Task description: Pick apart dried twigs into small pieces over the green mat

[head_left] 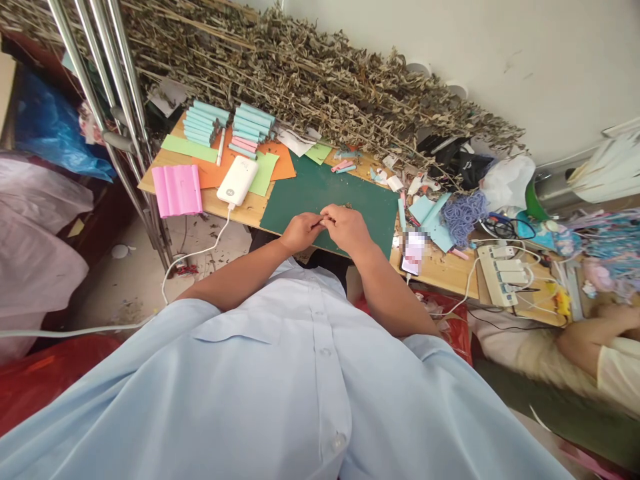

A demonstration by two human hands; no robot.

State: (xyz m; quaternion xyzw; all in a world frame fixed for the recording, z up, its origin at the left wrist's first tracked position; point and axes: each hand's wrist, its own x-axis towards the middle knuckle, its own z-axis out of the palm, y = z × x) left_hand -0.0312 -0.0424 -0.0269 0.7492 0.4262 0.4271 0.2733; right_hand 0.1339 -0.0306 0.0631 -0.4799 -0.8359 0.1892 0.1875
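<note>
My left hand and my right hand meet over the near edge of a dark green cutting mat. The fingers of both are closed in a pinch, tips touching. Whatever lies between them is too small or too hidden to make out. A few dry crumbs show just beyond the right knuckles. Farther back on the mat's edge lie a small pink roll and a light blue roll.
Stacked blue paper rolls, a white power bank and pink folded paper lie left. Dried plant stems line the back. Rightward are a phone, purple yarn, a power strip and another person's arm.
</note>
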